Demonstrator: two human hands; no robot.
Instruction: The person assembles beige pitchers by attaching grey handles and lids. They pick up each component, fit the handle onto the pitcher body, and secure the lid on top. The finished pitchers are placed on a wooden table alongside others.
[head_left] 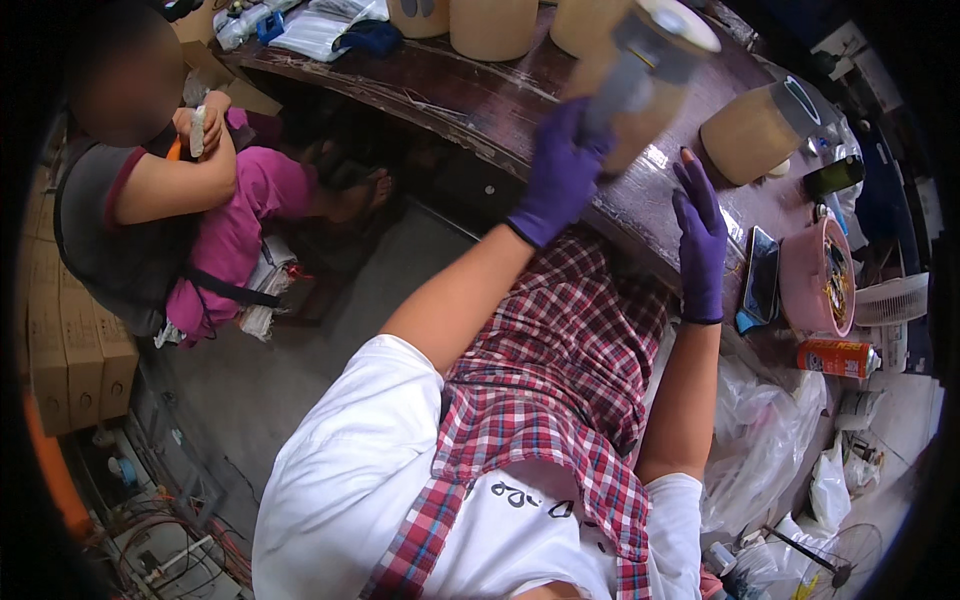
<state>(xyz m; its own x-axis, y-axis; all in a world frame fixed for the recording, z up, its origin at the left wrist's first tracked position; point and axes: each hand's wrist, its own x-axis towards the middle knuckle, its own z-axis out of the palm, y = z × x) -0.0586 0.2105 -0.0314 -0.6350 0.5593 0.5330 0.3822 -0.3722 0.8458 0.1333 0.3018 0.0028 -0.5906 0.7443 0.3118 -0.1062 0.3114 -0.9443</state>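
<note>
My left hand [566,178], in a purple glove, is closed on the grey handle of a beige jug [643,128]. The jug is tilted above the dark wooden table [480,95] and smeared by motion; its pale round end points up and away. My right hand [702,240], gloved the same way with bare fingertips showing, is held over the table's front edge, fingers stretched out and nothing in them. Just beyond it a second beige jug [750,135] with a grey rim leans on the tabletop.
Several beige containers [493,28] line the table's far side. At right are a phone [762,265], a pink basket [805,278] of small parts, a dark green roll [834,177] and an orange spray can [836,358]. A seated person [150,210] is at left beside cardboard boxes [80,345].
</note>
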